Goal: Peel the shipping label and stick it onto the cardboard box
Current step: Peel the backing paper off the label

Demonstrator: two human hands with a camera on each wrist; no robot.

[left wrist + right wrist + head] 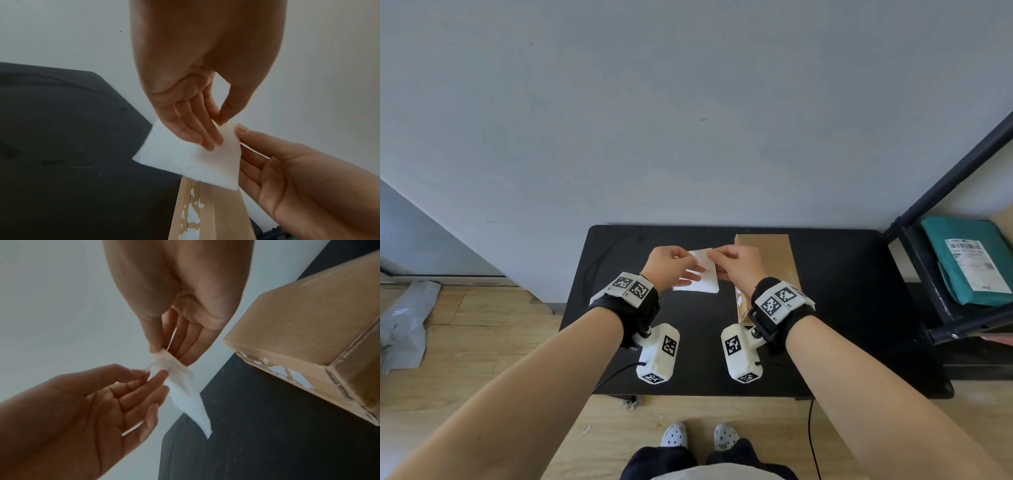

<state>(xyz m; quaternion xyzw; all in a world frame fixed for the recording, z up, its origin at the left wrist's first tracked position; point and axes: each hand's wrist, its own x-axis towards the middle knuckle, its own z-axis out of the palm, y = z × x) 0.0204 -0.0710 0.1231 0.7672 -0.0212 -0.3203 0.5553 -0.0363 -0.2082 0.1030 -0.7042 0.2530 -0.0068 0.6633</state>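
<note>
Head view: we hold a white label (703, 272) up between both hands, above the black counter (842, 308).

Our left hand (669, 265) pinches the label near its top edge, thumb on one face and fingers spread flat behind the other, as the left wrist view shows. Our right hand (738, 265) pinches the upper corner next to it between thumb and fingertips; in the right wrist view that corner looks slightly curled away from the sheet, though we cannot tell whether the backing has split off. So each grip is closed on the label. The cardboard box (768, 260) stands on the counter just right of the label, partly behind our right hand, with torn white scraps along its near edge. A green parcel (969, 260) lies on the shelf (928, 274) at far right.
</note>
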